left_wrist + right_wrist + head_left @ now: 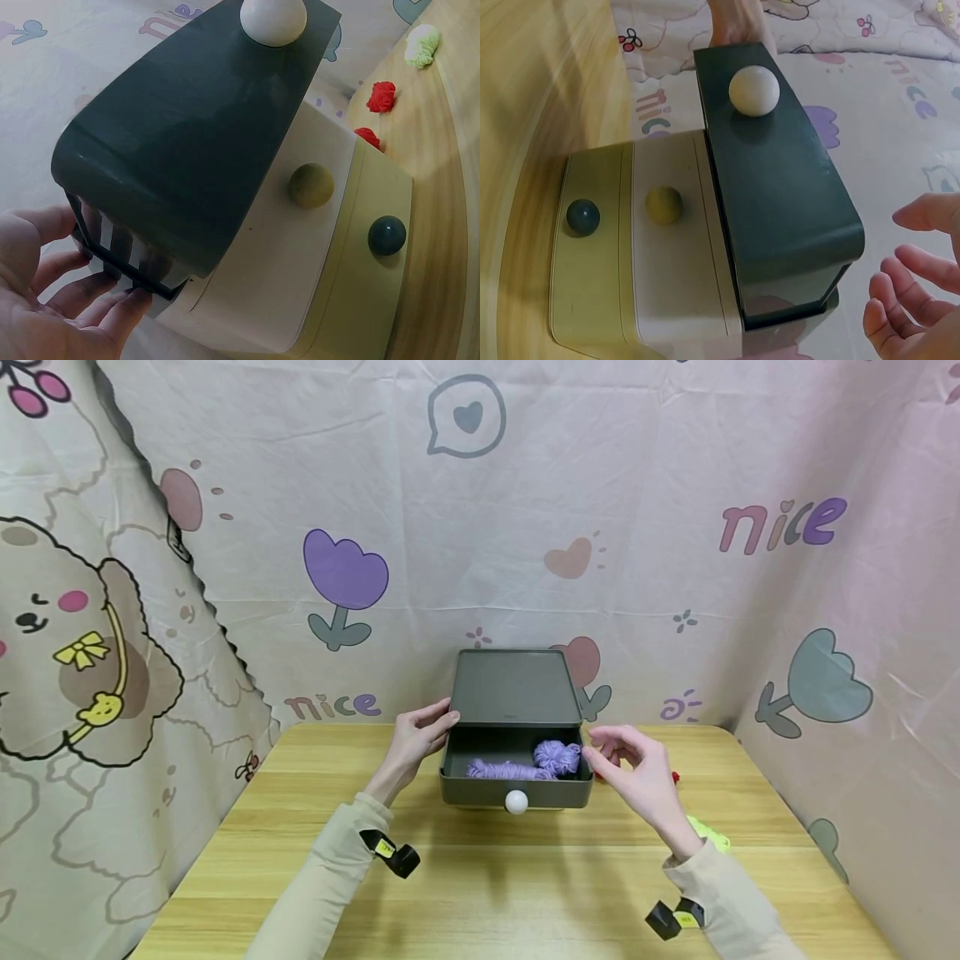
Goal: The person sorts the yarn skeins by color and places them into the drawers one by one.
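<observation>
A small three-tier drawer unit stands on the table, and its dark grey top drawer [476, 792] with a white knob [516, 802] is pulled out. Inside lie a purple yarn ball [557, 757] on the right and a flatter purple yarn skein [504, 770] along the front. My left hand [417, 739] rests against the left side of the dark top tier [517, 689], fingertips touching it. Just off the drawer's right side, my right hand [639, 774] hovers with loosely bent fingers; in the right wrist view nothing is between them.
Below are a white drawer [679, 277] with a yellow knob and a yellow drawer [592, 292] with a dark knob, both pushed in. Red yarn bundles [382, 97] and pale green yarn [422, 46] lie right of the unit. A printed curtain [480, 527] hangs behind.
</observation>
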Demonstrator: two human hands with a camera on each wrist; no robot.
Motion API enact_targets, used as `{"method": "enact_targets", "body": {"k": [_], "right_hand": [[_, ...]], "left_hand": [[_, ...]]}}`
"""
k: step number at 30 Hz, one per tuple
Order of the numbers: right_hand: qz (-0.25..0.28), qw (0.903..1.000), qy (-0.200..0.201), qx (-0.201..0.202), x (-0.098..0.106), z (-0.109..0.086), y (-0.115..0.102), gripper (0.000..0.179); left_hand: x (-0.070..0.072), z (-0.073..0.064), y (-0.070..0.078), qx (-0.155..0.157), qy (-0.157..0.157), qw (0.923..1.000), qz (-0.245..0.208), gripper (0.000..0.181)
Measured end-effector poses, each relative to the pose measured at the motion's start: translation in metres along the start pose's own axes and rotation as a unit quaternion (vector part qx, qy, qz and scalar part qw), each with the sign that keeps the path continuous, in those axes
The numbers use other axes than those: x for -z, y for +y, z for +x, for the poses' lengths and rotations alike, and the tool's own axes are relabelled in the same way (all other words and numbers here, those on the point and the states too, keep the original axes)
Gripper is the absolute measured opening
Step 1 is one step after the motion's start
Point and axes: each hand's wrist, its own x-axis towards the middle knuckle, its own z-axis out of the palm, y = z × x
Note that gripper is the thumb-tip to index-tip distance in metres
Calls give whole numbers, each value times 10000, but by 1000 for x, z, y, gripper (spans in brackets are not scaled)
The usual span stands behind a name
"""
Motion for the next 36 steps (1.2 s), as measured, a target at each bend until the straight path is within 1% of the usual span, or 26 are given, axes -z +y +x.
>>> {"method": "enact_targets", "body": {"k": [9,14,22,29,36], "right_hand": [[109,9993,160,-311,-5,-12,-10,16],[265,9983,278,-433,-9,-19,-12,17],[596,9970,280,-417,-18,-35,-9,13],[780,9961,135,-397,-28,-43,-3,9],[791,9960,-124,-402,-39,-50,2,11]], "left_hand": [[-1,-1,1,-2,-2,10000,-11,51],[-1,-1,1,8,13,10000,-63,51],[0,0,1,5,8,10000,-45,51],[0,0,1,15,3,10000,-52,51],[0,0,0,18,10,10000,-83,51]]}}
